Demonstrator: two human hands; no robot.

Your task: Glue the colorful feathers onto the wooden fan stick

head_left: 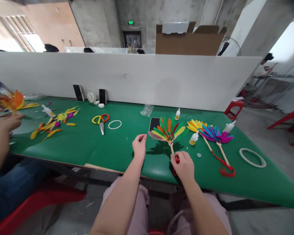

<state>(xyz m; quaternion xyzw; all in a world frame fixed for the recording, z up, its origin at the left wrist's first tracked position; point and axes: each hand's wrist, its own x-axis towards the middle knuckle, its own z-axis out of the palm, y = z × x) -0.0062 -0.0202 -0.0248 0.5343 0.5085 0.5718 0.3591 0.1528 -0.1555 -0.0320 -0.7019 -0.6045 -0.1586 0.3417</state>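
My right hand [184, 164] is closed round the wooden handle of a multicoloured feather fan [170, 130], its feathers spread upward in green, orange, yellow, red and brown. Red cord shows beside those fingers. To the fan's left, my left hand [139, 146] is raised with thumb and fingertips pinched together; whether anything small is between them is too fine to see. A black phone [155, 124] lies behind the fan. Glue bottles [193, 138] stand close on its right. Two finished-looking fans, one yellow [198, 126] and one blue and magenta [217, 134], lie further right.
Scissors [102, 122] and a white ring [114, 124] lie left on the green table [88, 147]. Loose feathers [55, 124] are scattered near a co-worker's hands [8, 123], which hold an orange feather piece. A tape roll [252, 158] lies right. A white partition [124, 80] stands behind.
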